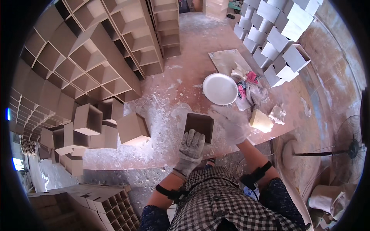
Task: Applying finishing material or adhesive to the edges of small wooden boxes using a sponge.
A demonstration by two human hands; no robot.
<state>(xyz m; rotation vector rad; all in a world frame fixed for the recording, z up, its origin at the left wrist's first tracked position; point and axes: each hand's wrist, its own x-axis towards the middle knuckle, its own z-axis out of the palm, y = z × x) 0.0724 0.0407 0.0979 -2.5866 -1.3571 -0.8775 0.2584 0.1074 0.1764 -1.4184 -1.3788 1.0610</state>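
Note:
My left hand (189,150), in a whitish, dusty glove, grips the near side of a small brown cardboard box (208,126), with its fingers reaching over the dark opening. The box sits at the front of the powder-dusted table, its open side facing up. To the right of the box is my right hand (234,125), also gloved in white. It is blurred by motion and its fingers point left, so I cannot make out whether it holds anything. Just beyond the right hand lies a round white dish (220,89), which seems to hold something white.
Brown boxes (133,129) stand stacked at left, with tall stacks (92,57) behind. White-coated boxes (279,40) are piled at far right. Rags (254,92) and a yellowish block (261,121) lie right of the dish. A fan (348,148) stands beyond the table (192,69).

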